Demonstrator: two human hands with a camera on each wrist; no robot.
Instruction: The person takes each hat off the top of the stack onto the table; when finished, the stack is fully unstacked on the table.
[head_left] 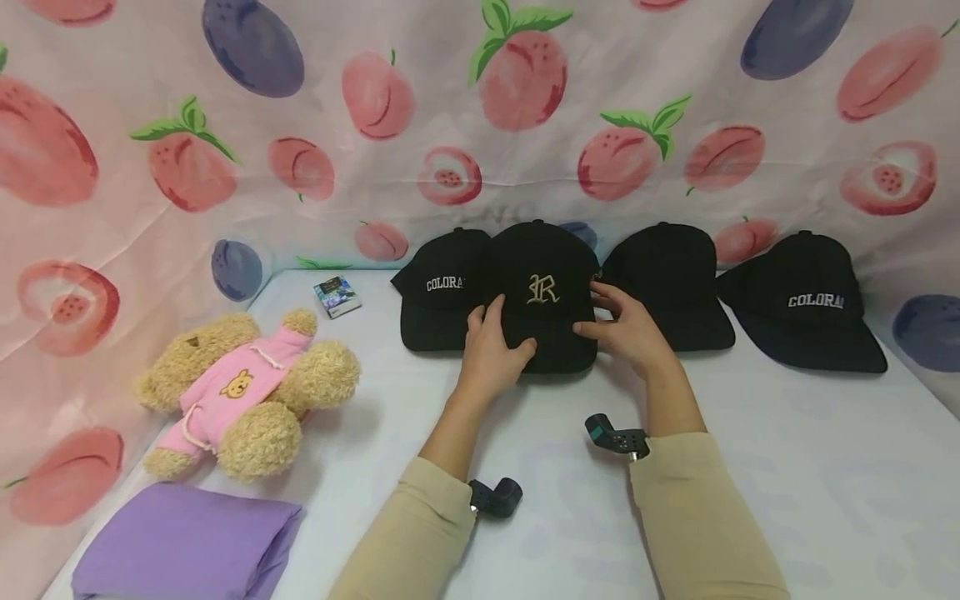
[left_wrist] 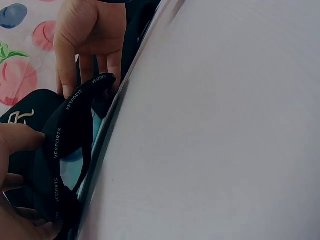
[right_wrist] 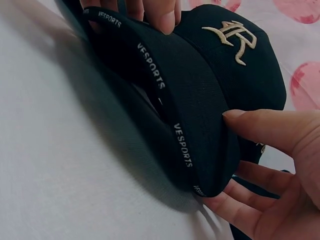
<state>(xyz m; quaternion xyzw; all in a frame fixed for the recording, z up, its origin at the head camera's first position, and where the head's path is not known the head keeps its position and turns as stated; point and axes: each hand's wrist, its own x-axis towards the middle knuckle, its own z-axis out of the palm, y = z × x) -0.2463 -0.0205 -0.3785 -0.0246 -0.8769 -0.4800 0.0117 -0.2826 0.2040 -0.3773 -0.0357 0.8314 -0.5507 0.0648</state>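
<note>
A black cap (head_left: pixel 547 258) with a gold letter R on its front stands among other black caps at the back of the white table. My left hand (head_left: pixel 491 354) pinches one side of its brim, and the right hand (head_left: pixel 630 329) grips the other side. Seen from the right wrist, the thumb lies on top of the brim (right_wrist: pixel 200 100) while the fingers reach underneath. White VESPORTS lettering runs along the brim's edge. In the left wrist view, the left hand (left_wrist: pixel 20 140) also has its thumb over the brim.
Behind the held cap are a COLORA cap (head_left: pixel 442 287) to the left, a plain black cap (head_left: pixel 667 283) and another COLORA cap (head_left: pixel 810 308) to the right. On the left lie a small box (head_left: pixel 337 296), a teddy bear (head_left: pixel 247 375) in pink and a folded purple cloth (head_left: pixel 187 542).
</note>
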